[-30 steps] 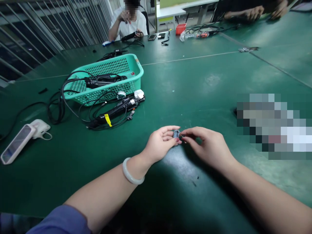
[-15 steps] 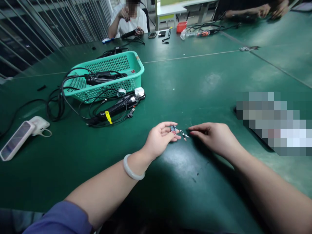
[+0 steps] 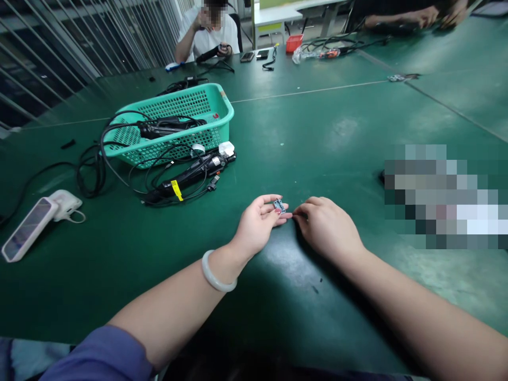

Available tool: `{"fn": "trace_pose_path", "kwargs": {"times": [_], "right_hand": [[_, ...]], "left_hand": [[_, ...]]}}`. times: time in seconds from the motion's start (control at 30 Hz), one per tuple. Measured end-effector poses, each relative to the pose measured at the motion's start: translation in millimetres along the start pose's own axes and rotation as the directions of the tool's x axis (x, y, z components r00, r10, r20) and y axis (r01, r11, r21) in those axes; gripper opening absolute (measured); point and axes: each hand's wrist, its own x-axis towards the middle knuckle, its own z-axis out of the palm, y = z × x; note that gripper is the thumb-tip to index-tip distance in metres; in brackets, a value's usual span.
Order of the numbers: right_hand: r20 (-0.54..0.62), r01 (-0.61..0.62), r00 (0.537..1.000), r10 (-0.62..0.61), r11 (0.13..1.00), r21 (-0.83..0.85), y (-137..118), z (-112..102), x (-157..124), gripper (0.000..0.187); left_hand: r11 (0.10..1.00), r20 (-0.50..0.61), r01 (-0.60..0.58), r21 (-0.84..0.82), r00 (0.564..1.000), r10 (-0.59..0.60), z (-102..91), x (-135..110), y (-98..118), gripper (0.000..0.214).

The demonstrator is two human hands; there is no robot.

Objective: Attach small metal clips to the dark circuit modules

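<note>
My left hand [image 3: 256,225], with a pale bangle [image 3: 216,272] on its wrist, is closed on a small grey-blue part with openings in it [image 3: 280,205]. The thumb presses on the part from the near side while the fingers support it from behind. Just to the right, my right hand [image 3: 327,222] is low over the table with thumb and forefinger pinched together. Its fingertips nearly meet the left fingertips. Whatever lies in that pinch is too small or too hidden to name, and the hand covers the spot below it.
A green basket [image 3: 228,119] of black cabled devices stands ahead left, and a black device with a yellow tag [image 3: 177,190] lies before it. A phone-like white device [image 3: 29,227] is at far left. A blurred-out object [image 3: 444,201] lies right. Co-workers sit across the table.
My right hand has moved left toward my left hand, its fingers now over the place where small metal pieces lay. In the left hand the grey-blue part has tilted slightly.
</note>
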Motion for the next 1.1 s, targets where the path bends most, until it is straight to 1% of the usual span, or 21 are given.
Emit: {"fn": "trace_pose_path", "kwargs": {"times": [0.1,0.2,0.27,0.4,0.47,0.57,0.67,0.77,0.87,1.0,1.1], "right_hand": [[0.018,0.062,0.998,-0.061,0.998,-0.028,-1,3,1,0.028],[-0.014,0.096,0.995,-0.096,0.995,-0.001,2,3,2,0.025],[-0.066,0.077,0.995,-0.073,0.995,0.064,5,1,2,0.020],[-0.158,0.002,0.987,0.044,0.961,0.277,9,-5,-1,0.012],[-0.199,0.013,0.978,0.064,0.931,0.365,9,-7,-3,0.010],[-0.246,0.066,0.968,0.047,0.899,0.434,8,-7,-5,0.010],[-0.238,0.081,0.971,0.034,0.886,0.456,6,-9,-6,0.011],[-0.210,0.055,0.976,0.053,0.876,0.478,4,-12,-6,0.013],[-0.189,0.019,0.978,0.085,0.872,0.489,7,-13,-7,0.013],[-0.181,-0.033,0.976,0.125,0.895,0.445,15,-12,-4,0.014],[-0.107,-0.046,0.990,0.094,0.921,0.388,20,-6,0,0.017]], "left_hand": [[1.000,0.004,-0.008,0.009,1.000,0.008,-0.4,-1,0,0.022],[0.999,0.020,-0.029,0.019,0.999,0.029,-1.3,0,-1,0.021],[0.999,0.032,-0.042,0.018,0.999,0.042,-1.8,0,-1,0.020],[0.998,0.045,-0.052,0.017,0.998,0.051,-2.2,1,-1,0.019],[0.998,0.057,-0.062,0.016,0.997,0.061,-2.8,1,0,0.022],[0.998,0.088,-0.069,0.003,0.994,0.069,-4.8,1,0,0.030],[0.997,0.113,-0.070,-0.021,0.991,0.072,-6.8,0,-1,0.034],[0.997,0.132,-0.066,-0.040,0.989,0.070,-7.2,0,-1,0.037],[0.997,0.130,-0.046,-0.056,0.990,0.053,-6.2,0,-1,0.035],[0.998,0.104,-0.023,-0.051,0.994,0.029,-4.5,0,0,0.031],[0.999,0.099,-0.030,-0.030,0.995,0.032,-4.2,0,0,0.029]]}}
